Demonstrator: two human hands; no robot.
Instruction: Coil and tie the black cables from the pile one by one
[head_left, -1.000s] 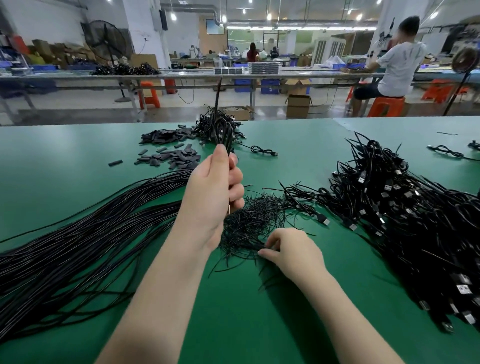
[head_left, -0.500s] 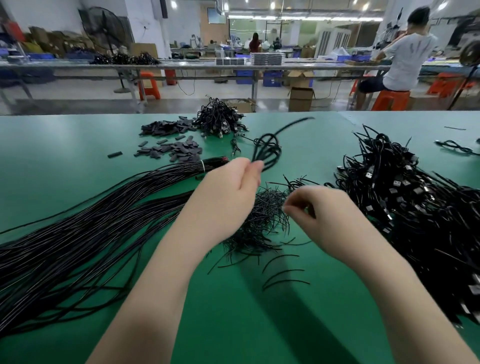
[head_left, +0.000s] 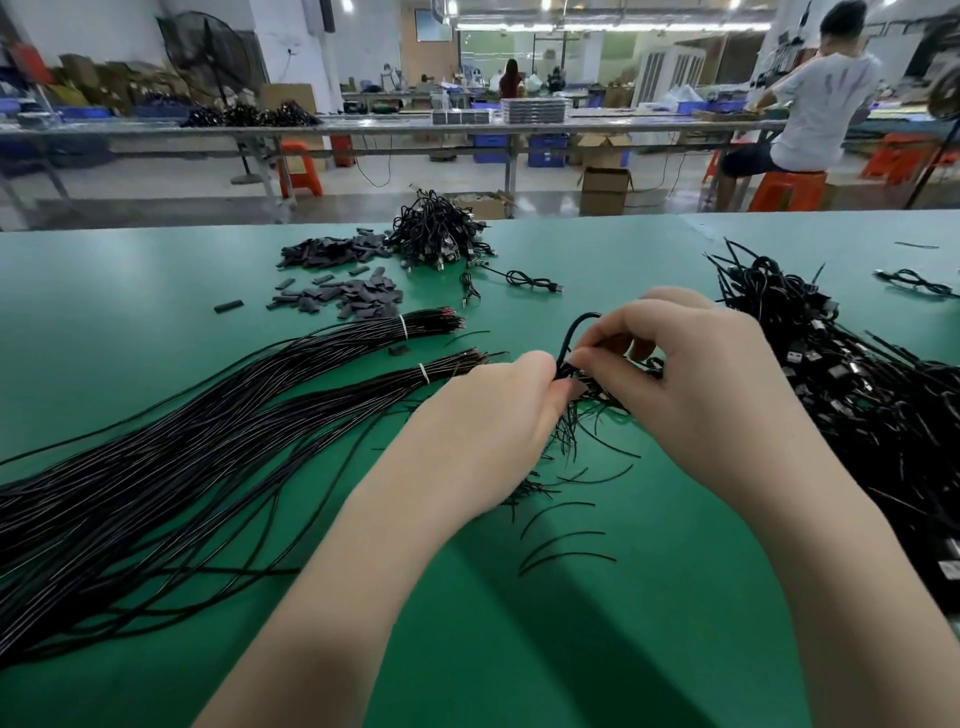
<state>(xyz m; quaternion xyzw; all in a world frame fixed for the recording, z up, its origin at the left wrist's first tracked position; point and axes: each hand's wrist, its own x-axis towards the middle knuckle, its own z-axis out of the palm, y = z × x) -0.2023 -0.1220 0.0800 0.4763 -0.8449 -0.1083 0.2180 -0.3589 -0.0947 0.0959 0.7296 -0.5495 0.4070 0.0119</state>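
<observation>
Both hands (head_left: 563, 371) pinching coiled cable (head_left: 574, 338) at the tie point; loose twist likely lets coil spring open.

The coiled cable (head_left: 571, 343) is mostly hidden between the left hand (head_left: 498, 410) and right hand (head_left: 691, 384); the cable pile (head_left: 883, 395) is cut off at the right edge.

We see a smooth, matt green table (head_left: 156, 291). Long black cables (head_left: 208, 441) have glossy plastic-looking sheaths catching light. Small black sleeves (head_left: 337, 296) look matt. Bare metal-looking plugs glint in the right-hand cable pile (head_left: 857, 395).
</observation>
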